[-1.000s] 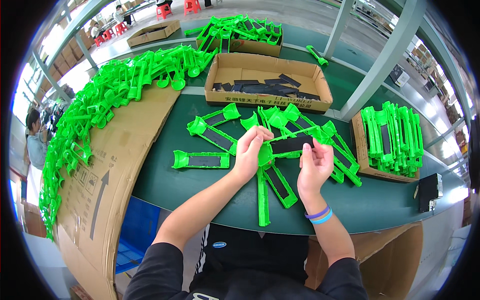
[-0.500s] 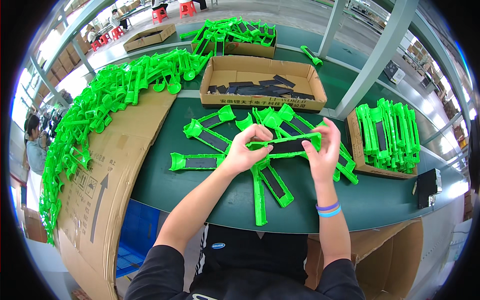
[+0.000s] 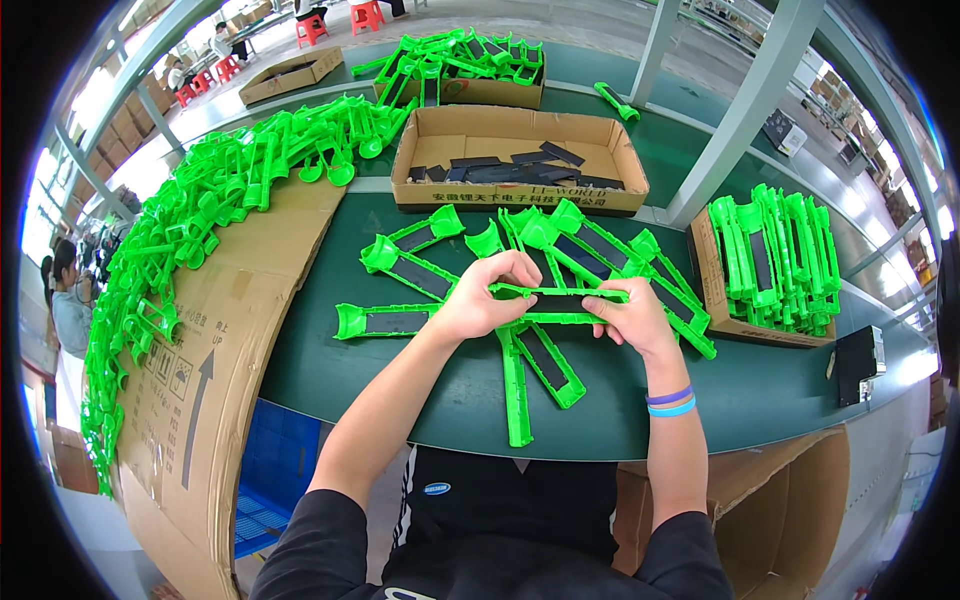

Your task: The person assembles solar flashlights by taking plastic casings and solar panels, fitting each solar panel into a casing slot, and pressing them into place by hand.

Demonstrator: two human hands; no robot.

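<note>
Between my two hands, above the table, is a green plastic half-shell (image 3: 556, 292), long and trough-shaped, now tilted so that mostly its rim shows. My left hand (image 3: 490, 297) pinches its left end, fingers curled. The right end is in the grip of my right hand (image 3: 634, 314), thumb on the upper edge and fingers below. Around and beneath lie several similar green half-shells (image 3: 548, 368) fitted with dark strips. Behind my hands, an open cardboard tray (image 3: 520, 200) contains loose dark strips (image 3: 515, 168).
A long heap of green shells (image 3: 230, 170) covers a cardboard sheet (image 3: 240, 255) at left. Filled boxes of green shells stand at right (image 3: 775, 260) and far back (image 3: 465, 65). Metal posts (image 3: 745, 115) rise at the right. A small black box (image 3: 858, 368) sits near the right edge.
The held half-shell has been tipped from showing its dark strip to nearly edge-on. My right hand has moved down and turned, its fingers closing round the right end. My left hand keeps its hold.
</note>
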